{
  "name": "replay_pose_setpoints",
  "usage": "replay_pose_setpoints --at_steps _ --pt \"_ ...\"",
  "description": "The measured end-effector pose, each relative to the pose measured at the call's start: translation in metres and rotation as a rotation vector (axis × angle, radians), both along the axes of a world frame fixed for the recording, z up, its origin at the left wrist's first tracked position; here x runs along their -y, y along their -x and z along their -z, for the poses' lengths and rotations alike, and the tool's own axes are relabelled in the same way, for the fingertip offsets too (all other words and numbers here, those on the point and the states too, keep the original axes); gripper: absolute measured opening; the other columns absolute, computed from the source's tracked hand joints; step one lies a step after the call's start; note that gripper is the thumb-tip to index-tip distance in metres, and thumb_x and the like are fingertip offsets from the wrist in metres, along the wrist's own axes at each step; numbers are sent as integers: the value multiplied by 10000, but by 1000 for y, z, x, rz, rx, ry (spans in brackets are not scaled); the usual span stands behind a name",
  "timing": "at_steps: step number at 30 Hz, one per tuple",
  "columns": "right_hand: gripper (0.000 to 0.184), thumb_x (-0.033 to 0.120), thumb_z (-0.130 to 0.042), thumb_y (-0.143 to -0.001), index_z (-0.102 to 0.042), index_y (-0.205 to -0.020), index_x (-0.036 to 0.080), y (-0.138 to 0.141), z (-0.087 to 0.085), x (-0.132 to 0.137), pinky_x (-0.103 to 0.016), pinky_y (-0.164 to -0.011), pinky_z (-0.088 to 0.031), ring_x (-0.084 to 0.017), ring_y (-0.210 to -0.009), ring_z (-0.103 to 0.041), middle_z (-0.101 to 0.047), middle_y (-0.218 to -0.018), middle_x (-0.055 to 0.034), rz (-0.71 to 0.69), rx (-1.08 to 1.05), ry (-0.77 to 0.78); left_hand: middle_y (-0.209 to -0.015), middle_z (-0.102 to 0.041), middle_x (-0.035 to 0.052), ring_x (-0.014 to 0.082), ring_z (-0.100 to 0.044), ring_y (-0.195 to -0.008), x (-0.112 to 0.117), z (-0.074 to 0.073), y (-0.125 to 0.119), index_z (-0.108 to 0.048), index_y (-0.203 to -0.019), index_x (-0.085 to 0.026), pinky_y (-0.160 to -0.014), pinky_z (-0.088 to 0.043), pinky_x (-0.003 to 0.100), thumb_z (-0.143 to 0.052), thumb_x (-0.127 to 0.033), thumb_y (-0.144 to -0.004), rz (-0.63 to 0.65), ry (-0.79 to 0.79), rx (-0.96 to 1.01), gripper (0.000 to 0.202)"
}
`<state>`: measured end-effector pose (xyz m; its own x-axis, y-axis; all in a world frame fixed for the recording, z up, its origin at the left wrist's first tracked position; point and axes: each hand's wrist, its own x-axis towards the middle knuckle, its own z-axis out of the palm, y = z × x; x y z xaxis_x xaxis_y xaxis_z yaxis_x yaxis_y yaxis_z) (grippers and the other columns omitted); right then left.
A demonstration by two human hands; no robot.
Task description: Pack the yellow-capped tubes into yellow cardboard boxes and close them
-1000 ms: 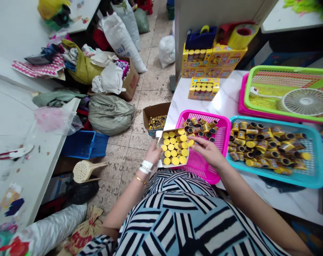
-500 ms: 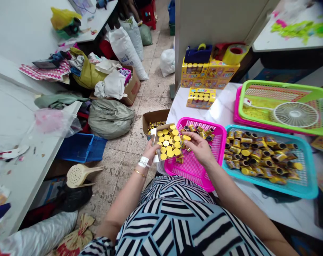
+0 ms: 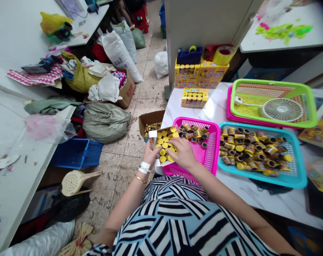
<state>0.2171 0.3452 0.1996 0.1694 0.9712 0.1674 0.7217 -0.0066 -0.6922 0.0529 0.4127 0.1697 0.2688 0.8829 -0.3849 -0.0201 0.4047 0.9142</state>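
My left hand (image 3: 151,156) grips the near left side of a small open carton (image 3: 153,134), tilted so its inside faces me. Rows of small tubs with round yellow caps (image 3: 163,139) fill the carton. My right hand (image 3: 183,152) reaches over the carton's right side, its fingers curled on a yellow-capped tub at the edge of the rows; the fingertips are partly hidden. Under the carton and right hand, a pink basket (image 3: 211,156) holds loose yellow tubs with dark open ends (image 3: 197,133).
A blue basket (image 3: 297,167) of similar tubs stands on the marble-patterned table (image 3: 214,106) at right. Behind it are a green basket (image 3: 307,106) with a white fan and yellow packed boxes (image 3: 194,97). A cardboard box (image 3: 144,122) of tubs sits left of the table.
My right hand has moved left, bringing a yellow-capped tub from above the pink basket to the carton's rows. My left hand still holds the carton. The view has shifted slightly.
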Motion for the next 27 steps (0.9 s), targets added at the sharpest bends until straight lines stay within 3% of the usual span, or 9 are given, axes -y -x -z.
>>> replay_pose_setpoints --at_steps 3,6,8,11,15,18,21,23,27 --pt "292 362 -448 -945 -673 -1010 188 -32 9 8 -323 -883 -471 -197 -949 -623 -695 -1028 -82 240 -101 2 -1302 -596 120 257 -592 -1166 0 3 3 -459 -1314 -192 -1032 -446 428 -773 -288 -675 9 0 5 718" --pt "305 362 -453 -934 -670 -997 157 -71 34 23 -334 -823 -482 -224 -915 -641 -682 -1002 -113 460 70 294 -1318 -588 123 255 -594 -1167 0 4 5 -453 -1317 -195 -1043 -440 434 -768 -286 -686 21 12 21 711" --pt "324 356 -487 -915 -644 -1070 119 -87 55 30 -366 -825 -477 -272 -987 -633 -647 -1090 -172 506 258 545 -1306 -597 122 257 -595 -1166 0 5 5 -458 -1307 -198 -1037 -447 437 -773 -279 -676 22 23 15 710" --pt "359 294 -411 -947 -559 -1201 88 -88 79 31 -372 -802 -479 -290 -1024 -636 -606 -1163 -225 415 399 809 -1274 -618 115 258 -606 -1150 0 6 6 -472 -1282 -203 -1023 -462 438 -786 -273 -652 15 40 -1 707" --pt "360 253 -412 -938 -524 -1242 97 -69 93 28 -328 -757 -488 -257 -975 -664 -635 -1127 -207 322 380 930 -1266 -623 120 257 -640 -1093 1 5 9 -466 -1283 -209 -1006 -478 455 -799 -281 -645 4 95 29 723" --pt "332 282 -495 -899 -594 -1170 117 -62 96 38 -314 -765 -490 -270 -1030 -646 -658 -1099 -188 263 370 970 -1276 -620 128 270 -633 -1108 2 5 12 -467 -1285 -211 -994 -489 461 -807 -291 -638 -3 103 36 736" --pt "280 195 -473 -889 -657 -1082 110 -58 96 53 -315 -757 -493 -269 -999 -659 -673 -1038 -195 181 378 1023 -1265 -627 133 286 -617 -1138 4 6 14 -463 -1296 -209 -987 -491 466 -809 -302 -634 -18 101 15 752" --pt "320 157 -462 -883 -641 -1138 88 -53 93 61 -325 -766 -497 -266 -986 -664 -655 -1076 -217 140 398 1042 -1271 -624 135 292 -606 -1157 5 8 15 -460 -1304 -203 -997 -482 468 -811 -305 -632 -24 97 6 764" --pt "388 223 -550 -845 -628 -1201 89 -44 83 68 -402 -866 -487 -333 -1179 -568 -590 -1232 -244 55 461 1066 -1306 -604 130 291 -581 -1195 6 7 14 -476 -1294 -204 -1024 -461 461 -809 -321 -643 -2 68 2 741"
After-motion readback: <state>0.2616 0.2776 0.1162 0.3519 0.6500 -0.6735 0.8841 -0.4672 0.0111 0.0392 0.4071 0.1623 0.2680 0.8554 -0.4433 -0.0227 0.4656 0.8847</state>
